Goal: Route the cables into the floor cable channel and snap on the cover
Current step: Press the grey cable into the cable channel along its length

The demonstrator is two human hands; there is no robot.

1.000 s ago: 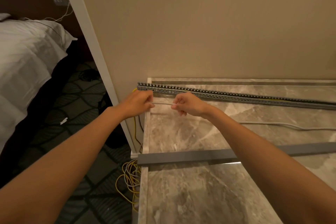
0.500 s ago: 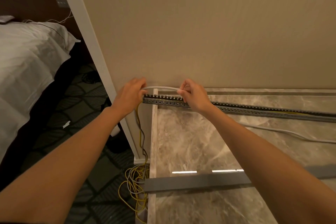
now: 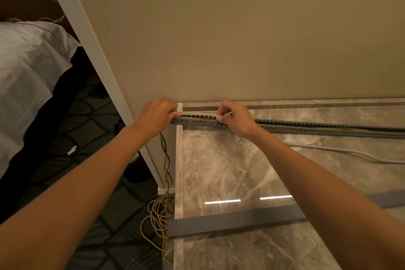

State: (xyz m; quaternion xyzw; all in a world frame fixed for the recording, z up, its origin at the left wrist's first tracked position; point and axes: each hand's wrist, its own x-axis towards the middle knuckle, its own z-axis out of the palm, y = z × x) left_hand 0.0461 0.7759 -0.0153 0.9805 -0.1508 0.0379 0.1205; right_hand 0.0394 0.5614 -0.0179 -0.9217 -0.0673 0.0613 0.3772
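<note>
a beige wall fills the upper part of the view, with a white door frame slanting down its left edge. no writing or brand can be read on anything here. left of the frame, a bed with white bedding stands over a dark patterned carpet. the marble floor lies at the foot of the wall and ends at a straight left edge beside the carpet. along the far edge of the marble floor, against the wall, runs the grey slotted cable channel, with a yellow cable visible inside it. near the floor's left edge, closer to the viewer, the grey cover strip lies flat, well apart from the channel. a white cable trails loose over the marble at the right. off the left edge, a bundle of yellow and grey cables is heaped on the carpet, and strands climb to the channel's left end. both bare forearms reach forward. the left hand is curled closed at the channel's left end, and the right hand pinches just beside it; between them a short stretch of white cable is held taut over the channel's open top.
</note>
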